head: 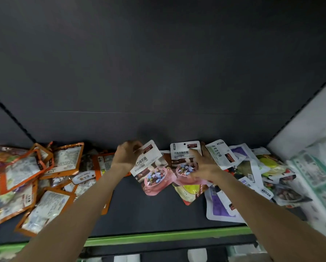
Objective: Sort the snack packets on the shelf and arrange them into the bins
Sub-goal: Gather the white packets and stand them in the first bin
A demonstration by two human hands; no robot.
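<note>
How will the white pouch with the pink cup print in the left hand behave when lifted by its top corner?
Likely floppy: the white pouch with the pink cup print is thin film, pinched at a top corner by the left hand and hanging tilted. Probably light, since a corner pinch carries it. Its glossy surface may be slippery, so it could slide between the fingers.

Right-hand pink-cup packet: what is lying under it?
Under the packet held by the right hand, a yellow-printed packet sticks out below. Its upper part is covered, and whether more packets lie beneath cannot be seen.

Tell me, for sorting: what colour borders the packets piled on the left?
Orange, on the left packets; head view.
</note>
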